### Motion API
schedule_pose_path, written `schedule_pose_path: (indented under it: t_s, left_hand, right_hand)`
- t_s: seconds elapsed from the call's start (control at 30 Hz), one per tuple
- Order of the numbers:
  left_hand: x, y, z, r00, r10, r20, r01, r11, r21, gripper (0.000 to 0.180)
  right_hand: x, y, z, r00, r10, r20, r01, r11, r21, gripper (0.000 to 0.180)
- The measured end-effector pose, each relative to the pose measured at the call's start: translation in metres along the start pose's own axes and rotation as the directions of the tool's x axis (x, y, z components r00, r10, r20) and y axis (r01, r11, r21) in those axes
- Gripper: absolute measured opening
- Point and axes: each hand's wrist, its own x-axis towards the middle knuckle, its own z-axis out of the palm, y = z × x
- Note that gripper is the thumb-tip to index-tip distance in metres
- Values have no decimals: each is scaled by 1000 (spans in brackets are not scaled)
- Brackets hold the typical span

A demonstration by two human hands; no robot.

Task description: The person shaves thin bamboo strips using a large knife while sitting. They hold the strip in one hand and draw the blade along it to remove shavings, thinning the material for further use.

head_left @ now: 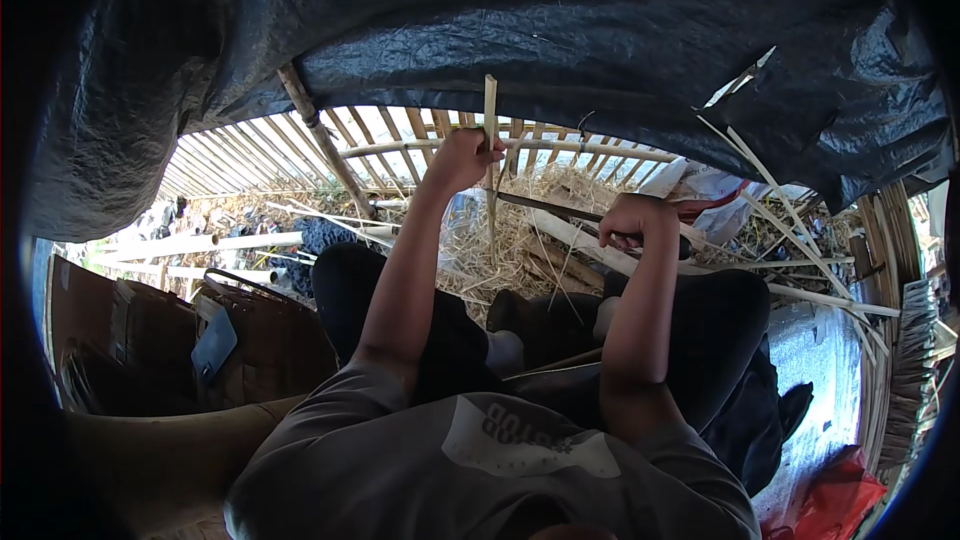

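Note:
My left hand (463, 158) grips a thin pale bamboo strip (490, 110) and holds it upright in front of me. My right hand (635, 222) is closed on the handle of a long dark knife (545, 206). The blade points left and meets the strip just below my left hand. Both forearms reach forward over my knees in dark trousers (730, 320). Below the strip lies a heap of pale shavings and straw (520, 250).
A black plastic sheet (520, 30) hangs overhead. A bamboo slat fence (300, 155) runs across the back. Long bamboo strips (790, 230) lean at the right. A brown bag (250, 335) sits at my left, red plastic (835, 500) at lower right.

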Motion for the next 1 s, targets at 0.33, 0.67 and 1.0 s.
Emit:
schedule_pose_path:
  t_s: [0.33,0.67,1.0]
  left_hand:
    - [10,-50,-4,944,-43,-327,73,994,80,20]
    - [7,-34,29,962,-65,-264,87,994,71,21]
    - [8,-42,16,987,-124,-102,148,952,270,29]
  right_hand:
    - [-40,12,-21,916,-206,-345,297,926,235,19]
    - [-26,-76,26,844,-379,-380,511,353,783,17]
    - [12,-102,57,864,-419,-280,461,432,775,18]
